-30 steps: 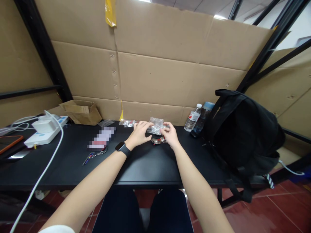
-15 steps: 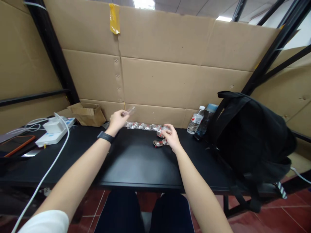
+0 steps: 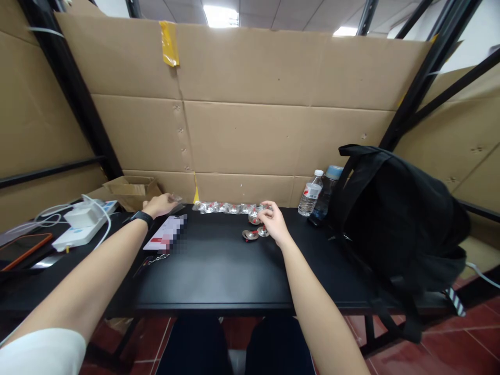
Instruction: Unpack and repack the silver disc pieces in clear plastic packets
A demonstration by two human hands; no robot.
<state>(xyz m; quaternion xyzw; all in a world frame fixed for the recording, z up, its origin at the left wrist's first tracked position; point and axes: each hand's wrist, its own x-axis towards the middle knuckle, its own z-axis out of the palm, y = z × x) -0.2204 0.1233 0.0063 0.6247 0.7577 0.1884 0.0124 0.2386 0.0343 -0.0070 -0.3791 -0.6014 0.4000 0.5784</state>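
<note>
My left hand is closed on a crumpled piece of clear plastic wrap, over the back left of the desk. My right hand is pinched at a small round silver metal piece with red on it, like a finger cymbal; the fingers partly hide it. Just in front lie more silver discs joined with red. Behind them, a row of similar pieces in clear plastic packets runs along the cardboard.
A brown paper bag, a white power strip with cables and a card with a chain are at left. A water bottle, a blue-capped bottle and a black backpack stand at right. Cardboard walls the back.
My left hand has moved left with the clear plastic, away from the row toward the paper bag. The card on the left now shows. My right hand has stayed by the discs.
</note>
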